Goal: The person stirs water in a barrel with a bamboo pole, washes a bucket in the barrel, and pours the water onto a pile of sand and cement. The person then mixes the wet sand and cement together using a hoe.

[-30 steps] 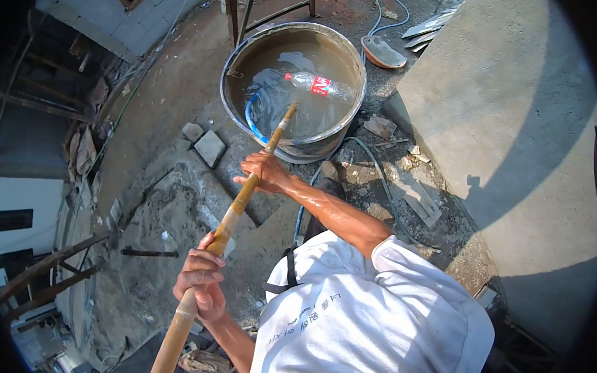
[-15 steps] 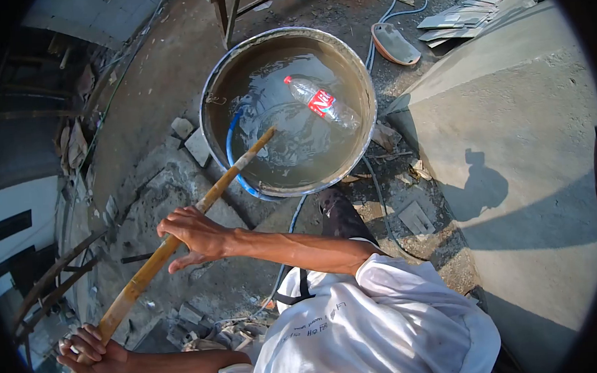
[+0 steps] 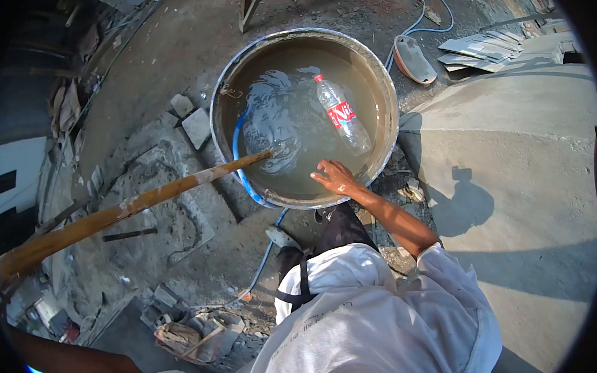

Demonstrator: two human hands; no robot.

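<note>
My right hand [image 3: 336, 178] is open, fingers apart, above the near rim of a big round tub [image 3: 386, 87] of murky water. It holds nothing. A clear plastic bottle [image 3: 354, 135] with a red cap and red label floats just beyond it. From the left edge a long wooden pole [image 3: 127, 205] slants over the rim, its tip at the rippling water. My left forearm [image 3: 71, 360] stretches toward the dark left edge, where the hand is out of sight. A blue hose [image 3: 237, 156] hangs over the tub's left rim into the water.
Right of the tub rises a concrete block [image 3: 514, 175]. Grey sheets [image 3: 480, 52] and a shallow orange-edged basin [image 3: 414, 59] lie behind. Broken blocks [image 3: 196, 128] stand left of the tub, rubble and a crumpled sack [image 3: 201, 335] nearer. Wooden legs [image 3: 252, 6] stand at the back.
My right hand has left the pole and moved right, over the tub's near rim. The pole's near end has swung up and left; my left hand has gone out of view. The bottle has turned slightly.
</note>
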